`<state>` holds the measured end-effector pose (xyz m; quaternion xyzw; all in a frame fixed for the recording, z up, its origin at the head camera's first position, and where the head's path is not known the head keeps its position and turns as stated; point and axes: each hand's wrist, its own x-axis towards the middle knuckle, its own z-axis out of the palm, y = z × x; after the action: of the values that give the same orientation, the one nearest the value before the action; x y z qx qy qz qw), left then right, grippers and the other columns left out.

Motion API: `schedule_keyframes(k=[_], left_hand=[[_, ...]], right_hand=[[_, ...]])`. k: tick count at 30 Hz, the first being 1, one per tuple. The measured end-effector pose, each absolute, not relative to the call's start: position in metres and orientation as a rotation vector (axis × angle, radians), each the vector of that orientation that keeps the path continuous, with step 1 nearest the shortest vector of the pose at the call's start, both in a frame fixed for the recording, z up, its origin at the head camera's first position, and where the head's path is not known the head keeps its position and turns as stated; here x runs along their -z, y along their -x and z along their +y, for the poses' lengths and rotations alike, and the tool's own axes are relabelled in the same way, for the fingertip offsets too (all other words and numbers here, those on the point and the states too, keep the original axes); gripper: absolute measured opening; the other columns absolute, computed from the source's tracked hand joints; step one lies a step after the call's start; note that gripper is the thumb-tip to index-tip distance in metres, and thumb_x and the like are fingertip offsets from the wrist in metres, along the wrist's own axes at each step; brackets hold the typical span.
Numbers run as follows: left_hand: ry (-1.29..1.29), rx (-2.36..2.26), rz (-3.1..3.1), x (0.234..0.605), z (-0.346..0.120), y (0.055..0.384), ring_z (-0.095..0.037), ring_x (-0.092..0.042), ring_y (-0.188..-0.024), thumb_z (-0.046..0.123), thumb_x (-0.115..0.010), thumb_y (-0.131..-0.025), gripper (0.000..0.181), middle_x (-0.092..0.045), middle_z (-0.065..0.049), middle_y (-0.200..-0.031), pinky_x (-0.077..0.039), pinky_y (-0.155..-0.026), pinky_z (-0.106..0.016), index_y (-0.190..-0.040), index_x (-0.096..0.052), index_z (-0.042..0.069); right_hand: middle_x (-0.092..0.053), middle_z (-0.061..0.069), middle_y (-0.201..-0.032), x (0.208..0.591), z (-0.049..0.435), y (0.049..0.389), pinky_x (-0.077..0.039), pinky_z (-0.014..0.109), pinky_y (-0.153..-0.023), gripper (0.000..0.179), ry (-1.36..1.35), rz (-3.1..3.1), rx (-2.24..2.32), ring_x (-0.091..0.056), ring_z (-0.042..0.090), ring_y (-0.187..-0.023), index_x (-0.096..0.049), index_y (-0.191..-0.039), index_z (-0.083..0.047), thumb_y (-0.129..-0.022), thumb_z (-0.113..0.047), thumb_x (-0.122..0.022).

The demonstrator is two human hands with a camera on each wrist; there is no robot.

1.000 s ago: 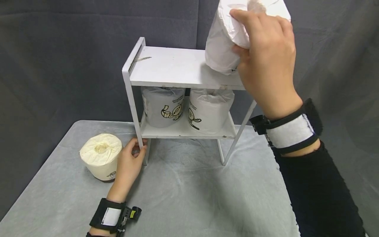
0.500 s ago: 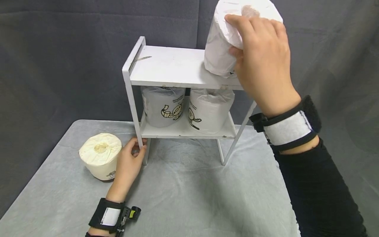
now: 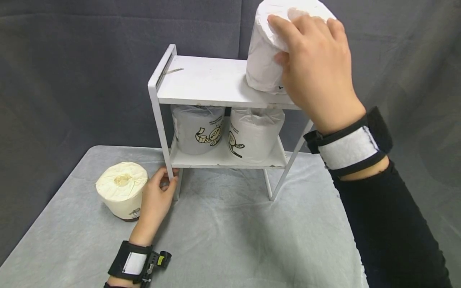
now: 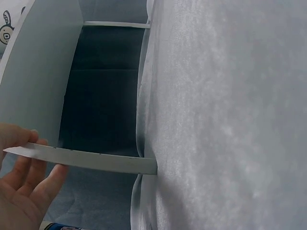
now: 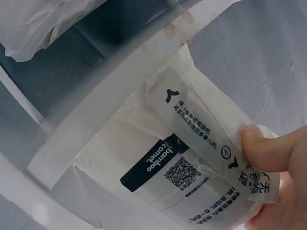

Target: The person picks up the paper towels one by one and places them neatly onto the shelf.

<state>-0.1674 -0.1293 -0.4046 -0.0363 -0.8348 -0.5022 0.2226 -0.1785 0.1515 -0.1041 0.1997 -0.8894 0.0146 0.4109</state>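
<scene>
In the head view my right hand (image 3: 318, 72) holds a white wrapped toilet roll (image 3: 264, 60) by its upper part, at the right end of the top board of a white two-tier rack (image 3: 209, 80). The right wrist view shows my thumb (image 5: 268, 148) against the printed wrapper (image 5: 168, 153), whose lower end is at the board's edge. Down at the left, my left hand (image 3: 156, 198) pinches the rack's front left leg. Thumb and fingers lie on either side of that leg (image 4: 105, 160) in the left wrist view.
Two white wrapped toilet rolls stand on the lower tier, one left (image 3: 198, 134) and one right (image 3: 255, 136). A cream wrapped roll (image 3: 122, 186) stands on the grey cloth-covered table (image 3: 230, 240), left of my left hand. A dark curtain (image 3: 90, 72) hangs behind.
My right hand and its toilet roll have moved slightly left, and the roll's lower end has come down as the roll became more upright. My left hand stays on the leg.
</scene>
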Motion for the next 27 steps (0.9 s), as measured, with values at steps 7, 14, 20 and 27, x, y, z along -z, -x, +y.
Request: schedule_keyframes(k=[7, 14, 20, 27], left_hand=[[0.106, 1.384, -2.303, 0.4055, -0.1287, 0.1677, -0.022, -0.065, -0.096, 0.007, -0.065, -0.095, 0.015, -0.069, -0.013, -0.099, -0.056, -0.076, -0.04, -0.11, -0.066, 0.006], [0.105, 1.375, -2.313, 0.4053, -0.1277, 0.1676, -0.02, -0.065, -0.094, 0.008, -0.066, -0.095, 0.015, -0.069, -0.012, -0.099, -0.052, -0.072, -0.02, -0.11, -0.066, 0.007], [0.105, 1.379, -2.322, 0.4046, -0.1267, 0.1663, -0.024, -0.067, -0.091, 0.009, -0.064, -0.096, 0.016, -0.069, -0.014, -0.1, -0.053, -0.073, -0.024, -0.111, -0.067, 0.005], [0.11, 1.371, -2.315, 0.4045, -0.1275, 0.1666, -0.022, -0.067, -0.09, 0.008, -0.066, -0.095, 0.015, -0.069, -0.013, -0.099, -0.05, -0.07, -0.017, -0.11, -0.067, 0.006]], right_hand=[[-0.057, 0.017, -0.136, 0.0977, 0.1502, 0.1831, -0.028, 0.047, -0.112, 0.05, -0.447, -2.328, -0.129, -0.05, 0.037, -0.128, -0.053, -0.143, -0.01, -0.094, -0.004, -0.061], [-0.056, 0.016, -0.138, 0.0942, 0.149, 0.1864, -0.031, 0.048, -0.111, 0.05, -0.381, -2.392, -0.234, -0.049, 0.038, -0.128, -0.052, -0.143, -0.009, -0.094, -0.003, -0.057], [-0.057, 0.015, -0.137, 0.0971, 0.1523, 0.1866, -0.032, 0.048, -0.11, 0.047, -0.383, -2.368, -0.2, -0.05, 0.036, -0.127, -0.052, -0.143, -0.009, -0.096, -0.01, -0.055], [-0.056, 0.015, -0.137, 0.0997, 0.1536, 0.1827, -0.036, 0.049, -0.106, 0.043, -0.387, -2.334, -0.193, -0.051, 0.035, -0.126, -0.054, -0.141, -0.008, -0.099, -0.019, -0.055]])
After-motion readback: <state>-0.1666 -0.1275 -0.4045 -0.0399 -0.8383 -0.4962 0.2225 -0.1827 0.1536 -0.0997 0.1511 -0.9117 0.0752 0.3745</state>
